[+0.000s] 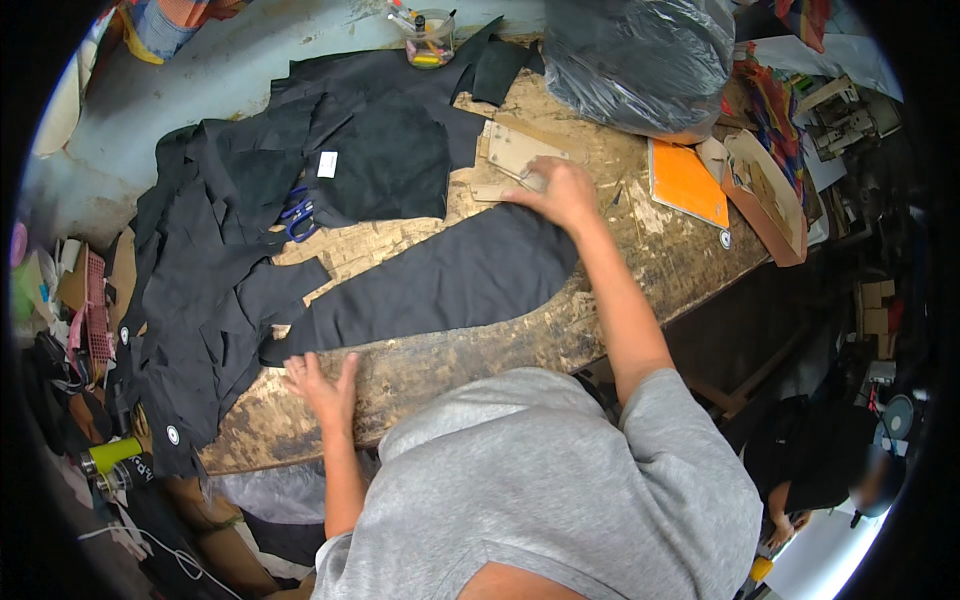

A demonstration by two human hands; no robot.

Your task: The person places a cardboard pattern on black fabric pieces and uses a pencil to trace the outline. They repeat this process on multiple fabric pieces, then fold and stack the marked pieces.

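Note:
A long black leather-like piece point(440, 280) with a rounded right end lies flat across the worn wooden table point(620, 240). My left hand point(325, 390) is at its near left edge, fingers spread and holding nothing. Over the far right end reaches my right hand point(562, 192), thumb and fingers curled around something small and greyish; its kind is not clear. Beside that hand lie beige cardboard pieces point(515, 148) with small holes. To the left are overlapping black leather-like sheets point(200, 290) and a pair of blue-handled scissors point(298, 214). A small white label point(327, 164) rests on a dark piece.
A clear cup of pens point(428, 45) stands at the back. Far right are a full black plastic bag point(640, 65), an orange notebook point(688, 185) and an open cardboard box point(765, 195). Another person point(815, 455) sits at lower right. A green bottle point(112, 455) is at lower left.

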